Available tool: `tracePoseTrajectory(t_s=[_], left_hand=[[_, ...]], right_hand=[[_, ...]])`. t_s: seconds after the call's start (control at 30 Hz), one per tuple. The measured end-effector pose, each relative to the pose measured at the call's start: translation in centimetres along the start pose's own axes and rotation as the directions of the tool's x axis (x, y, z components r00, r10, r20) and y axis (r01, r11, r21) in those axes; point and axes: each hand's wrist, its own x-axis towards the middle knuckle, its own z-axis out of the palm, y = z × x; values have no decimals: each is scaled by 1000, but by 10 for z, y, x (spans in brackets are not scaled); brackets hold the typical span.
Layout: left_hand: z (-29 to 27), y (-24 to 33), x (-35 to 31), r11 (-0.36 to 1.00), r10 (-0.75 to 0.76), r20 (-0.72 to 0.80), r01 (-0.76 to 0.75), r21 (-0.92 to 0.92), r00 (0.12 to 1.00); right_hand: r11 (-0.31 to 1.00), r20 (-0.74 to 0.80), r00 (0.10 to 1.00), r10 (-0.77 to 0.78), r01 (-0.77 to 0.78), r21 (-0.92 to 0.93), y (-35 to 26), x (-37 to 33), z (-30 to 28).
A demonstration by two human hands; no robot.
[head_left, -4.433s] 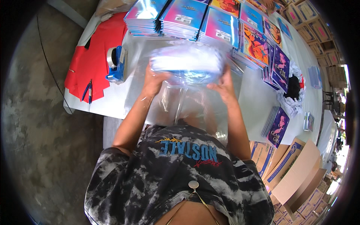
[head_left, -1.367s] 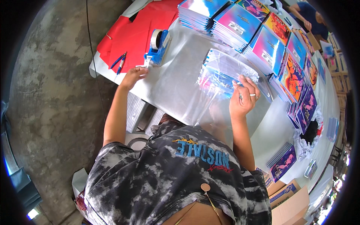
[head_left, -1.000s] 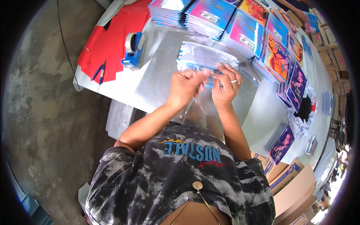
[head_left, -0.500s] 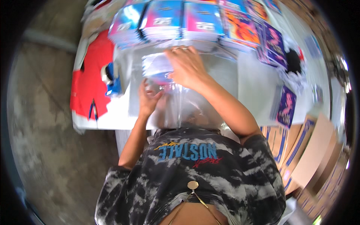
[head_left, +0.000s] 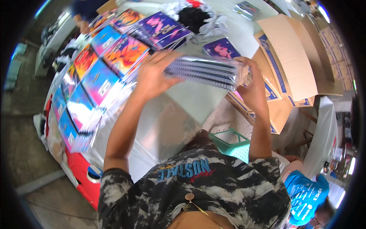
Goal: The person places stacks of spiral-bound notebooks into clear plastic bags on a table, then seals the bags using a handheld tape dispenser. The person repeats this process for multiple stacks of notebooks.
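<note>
Between my two hands a pack of spiral notebooks in clear plastic is held up on its side, its dark coil bindings facing me. My left hand grips the left end, with the fingers over the top and the thumb below. At the other end, my right hand is closed round the crinkled plastic. Below the pack lies the light table top. Just beyond it rests a purple notebook with a figure on its cover.
Stacks of blue-pink notebooks and orange ones line the table's left. Open cardboard boxes stand at the right, above a green stool. A person in a blue shirt is at lower right; another person's hand shows far left.
My view has swung right, toward the boxes. The plastic-wrapped notebooks, earlier low over the table in front of me, are now raised and held at both ends.
</note>
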Motion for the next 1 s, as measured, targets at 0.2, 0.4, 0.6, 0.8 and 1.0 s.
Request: tracePoseTrajectory(t_s=[0.2,0.4,0.6,0.8,1.0], left_hand=[[183,-80,42,962,271,-87,-265,72,959],[196,-80,-3,993,-28,-113,14,-117,993],[243,-70,33,420,-534,180,444,-791,826],[193,-84,57,940,-331,33,333,-79,943],[114,-133,16,685,-332,-120,327,651,935]], right_hand=[[942,-160,984,-84,26,-336,143,-50,65],[880,-439,811,387,-182,438,134,-79,111],[531,-386,587,711,-89,843,158,-46,169],[550,-397,605,690,-82,831,208,-27,128],[990,-683,722,114,-28,135,89,-7,112]])
